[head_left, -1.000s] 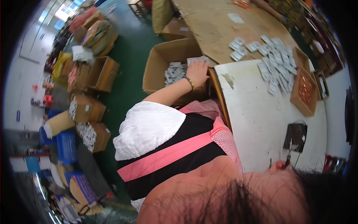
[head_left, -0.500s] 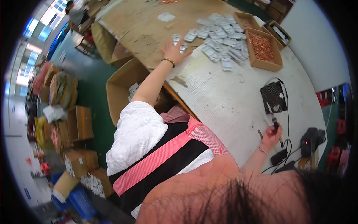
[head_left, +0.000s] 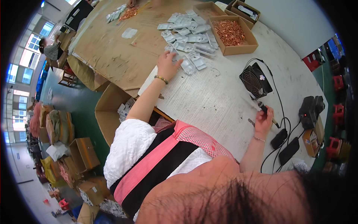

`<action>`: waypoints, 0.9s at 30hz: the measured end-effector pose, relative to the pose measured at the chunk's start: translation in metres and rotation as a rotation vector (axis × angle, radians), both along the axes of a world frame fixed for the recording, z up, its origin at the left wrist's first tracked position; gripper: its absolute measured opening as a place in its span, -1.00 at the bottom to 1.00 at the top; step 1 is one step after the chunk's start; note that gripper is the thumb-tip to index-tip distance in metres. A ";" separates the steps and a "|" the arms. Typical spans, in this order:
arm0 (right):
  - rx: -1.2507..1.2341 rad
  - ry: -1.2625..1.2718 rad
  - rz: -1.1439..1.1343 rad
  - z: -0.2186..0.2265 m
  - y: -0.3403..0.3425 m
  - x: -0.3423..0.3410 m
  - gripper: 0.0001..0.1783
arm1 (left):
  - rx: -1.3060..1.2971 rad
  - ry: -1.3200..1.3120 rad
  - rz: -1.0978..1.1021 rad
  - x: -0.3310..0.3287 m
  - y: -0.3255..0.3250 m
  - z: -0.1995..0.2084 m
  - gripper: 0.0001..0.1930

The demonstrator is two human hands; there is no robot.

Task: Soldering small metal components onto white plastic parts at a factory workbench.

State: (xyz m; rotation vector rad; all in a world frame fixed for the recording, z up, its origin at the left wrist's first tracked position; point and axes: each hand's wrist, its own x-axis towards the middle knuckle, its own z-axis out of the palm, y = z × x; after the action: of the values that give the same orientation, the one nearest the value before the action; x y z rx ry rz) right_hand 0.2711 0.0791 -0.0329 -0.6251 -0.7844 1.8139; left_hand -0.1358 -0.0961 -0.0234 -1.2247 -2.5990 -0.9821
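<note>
Reaching out over the white surface [head_left: 209, 108], the left hand [head_left: 168, 64] lay palm down with fingers spread on the near end of a heap of grey plastic parts [head_left: 188, 37]. Whether any part was pinched under it could not be told; the palm hid the contact. A beaded bracelet [head_left: 161, 79] sat at that wrist.

The right hand [head_left: 264, 118] was well apart from the left, near the surface's right edge, closed around a dark-handled pen-like tool [head_left: 265, 111]. Its tip pointed up toward a small black fan [head_left: 255, 80] standing just beside it. The tool's lower end was lost behind the fingers.

Beyond the heap stood a cardboard tray of small copper pieces [head_left: 232, 33], touching the grey parts at its near side. Single pieces were too small to make out. A brown cardboard sheet [head_left: 112, 48] covered the surface's far left part. A black device [head_left: 310, 109] and two flat black boxes [head_left: 284, 145] on cables lay at the right edge, half bent by the lens.

Below the surface's left edge an open carton [head_left: 108, 112] held more grey parts, partly hidden by the left forearm. The person's own shoulder and hair blocked the near edge entirely.
</note>
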 end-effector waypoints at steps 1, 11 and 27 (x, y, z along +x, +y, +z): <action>-0.003 0.003 0.023 0.000 0.000 0.000 -0.82 | 0.017 0.019 -0.031 0.009 0.003 0.000 -0.54; -0.008 -0.016 0.017 0.008 -0.002 -0.004 -0.83 | 0.016 0.216 -0.155 0.010 0.071 0.033 -0.26; -0.015 -0.023 -0.002 0.009 -0.001 -0.004 -0.84 | -0.387 0.038 -0.037 -0.038 0.150 0.031 -0.34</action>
State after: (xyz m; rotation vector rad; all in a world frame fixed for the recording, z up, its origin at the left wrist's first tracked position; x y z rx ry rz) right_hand 0.2675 0.0781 -0.0235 -0.6566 -0.7861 1.8151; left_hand -0.1739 0.0540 0.0076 -1.3552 -2.8315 -0.4625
